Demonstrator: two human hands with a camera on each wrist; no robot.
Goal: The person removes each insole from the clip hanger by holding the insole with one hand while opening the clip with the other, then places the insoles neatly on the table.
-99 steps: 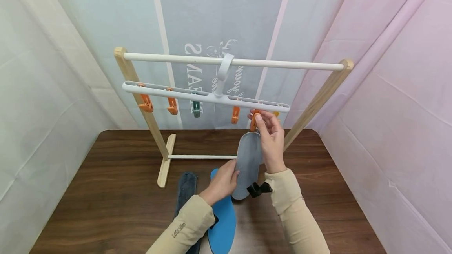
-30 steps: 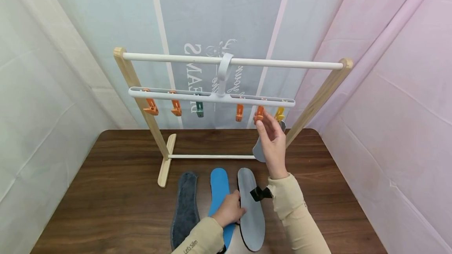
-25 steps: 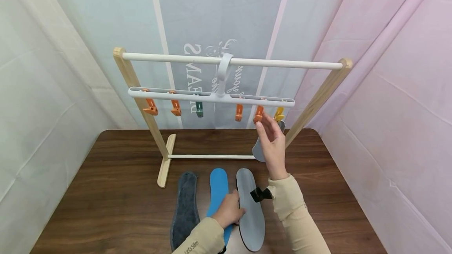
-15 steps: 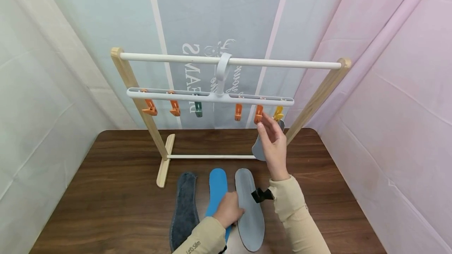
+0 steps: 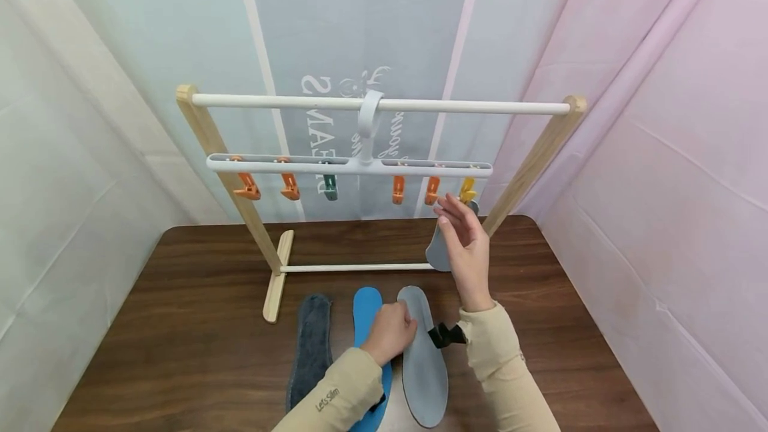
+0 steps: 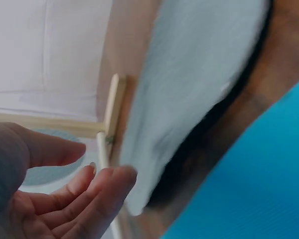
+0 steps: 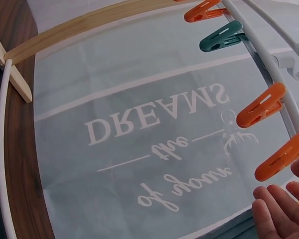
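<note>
My left hand [image 5: 391, 332] hovers over the gap between a blue insole [image 5: 367, 312] and a grey insole [image 5: 425, 372]. In the left wrist view its fingers are loosely bent, with a gap to the thumb and nothing between them. My right hand [image 5: 468, 249] is raised with relaxed, spread fingers just under an orange clip [image 5: 432, 191]. The right wrist view shows its fingertips apart from that clip. Behind the right hand another grey insole [image 5: 439, 253] hangs below the yellow clip [image 5: 467, 189], partly hidden. A dark fuzzy insole [image 5: 312, 339] lies left of the blue one.
A pale clip hanger [image 5: 276, 164] with several clips hangs by its hook from the white top rail [image 5: 468, 107] of a wooden rack [image 5: 534, 165]. The rack stands at the back of the brown table [image 5: 180, 352]. Curtains enclose the back and sides.
Both hands held a grey insole up by the orange clip; it then came down onto the table. The left hand has since lifted off it, and the right hand has come away from the clip.
</note>
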